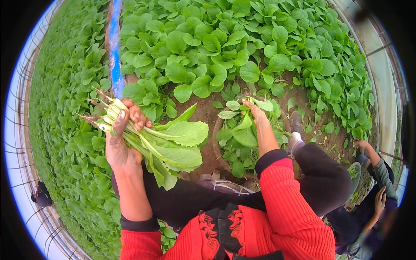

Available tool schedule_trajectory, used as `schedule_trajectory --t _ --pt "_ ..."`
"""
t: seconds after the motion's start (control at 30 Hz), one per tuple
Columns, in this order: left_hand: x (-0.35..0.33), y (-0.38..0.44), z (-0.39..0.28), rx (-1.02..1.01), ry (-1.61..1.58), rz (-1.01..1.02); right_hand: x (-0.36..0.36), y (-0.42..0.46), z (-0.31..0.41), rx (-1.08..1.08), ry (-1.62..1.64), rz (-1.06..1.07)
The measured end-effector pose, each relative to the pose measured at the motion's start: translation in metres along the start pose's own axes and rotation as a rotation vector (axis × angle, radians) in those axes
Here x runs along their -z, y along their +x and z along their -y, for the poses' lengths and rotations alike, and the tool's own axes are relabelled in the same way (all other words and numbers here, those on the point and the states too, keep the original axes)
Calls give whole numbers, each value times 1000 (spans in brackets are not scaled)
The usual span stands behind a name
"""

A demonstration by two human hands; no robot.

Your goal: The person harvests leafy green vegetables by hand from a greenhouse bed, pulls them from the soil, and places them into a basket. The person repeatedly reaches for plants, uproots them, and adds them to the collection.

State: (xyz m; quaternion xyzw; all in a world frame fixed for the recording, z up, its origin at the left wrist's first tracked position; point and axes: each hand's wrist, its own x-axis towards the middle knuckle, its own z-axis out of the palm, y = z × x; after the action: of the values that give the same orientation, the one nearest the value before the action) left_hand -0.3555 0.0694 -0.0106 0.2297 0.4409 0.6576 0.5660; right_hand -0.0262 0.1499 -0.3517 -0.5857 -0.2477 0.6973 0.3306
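Observation:
My left hand (125, 139) grips a bunch of leafy greens (175, 143) near the stem bases. Pale stems and soil-covered roots (100, 113) point up and left, and the broad leaves hang towards my lap. My right hand (256, 113) is over a round basket (217, 139) piled with picked leaves. Its fingers pinch a few small leafy greens (245, 130) at the top of the pile. The basket stands on bare soil between my feet.
Dense rows of greens (208, 42) grow ahead and to the left, divided by a blue strip (115, 48). A co-worker (367, 208) sits close at my right, beside a container (354, 178). Another person (42, 195) is far left. Greenhouse film and frame curve round both sides.

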Motion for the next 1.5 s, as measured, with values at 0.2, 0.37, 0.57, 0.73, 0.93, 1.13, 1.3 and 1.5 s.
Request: schedule_trajectory --t 0.2,0.37,0.57,0.73,0.93,1.13,1.3,1.5 --pt "-14 -10 11 32 128 66 -35 -58 78 22 205 109" --pt "-35 -10 31 221 205 201 -42 -104 127 322 131 227" --pt "-64 -14 69 343 339 382 -59 -145 160 432 273 211" --pt "-85 -16 95 362 361 325 -79 -172 165 582 446 285" --pt "-84 -17 127 425 448 392 -91 -200 169 546 593 287" --pt "-66 -12 134 309 691 513 -29 -193 216 689 752 432" --pt "-56 -13 121 17 1029 581 -14 -198 236 744 499 154" --pt "-44 -13 110 27 883 416 19 -178 216 675 178 -8"
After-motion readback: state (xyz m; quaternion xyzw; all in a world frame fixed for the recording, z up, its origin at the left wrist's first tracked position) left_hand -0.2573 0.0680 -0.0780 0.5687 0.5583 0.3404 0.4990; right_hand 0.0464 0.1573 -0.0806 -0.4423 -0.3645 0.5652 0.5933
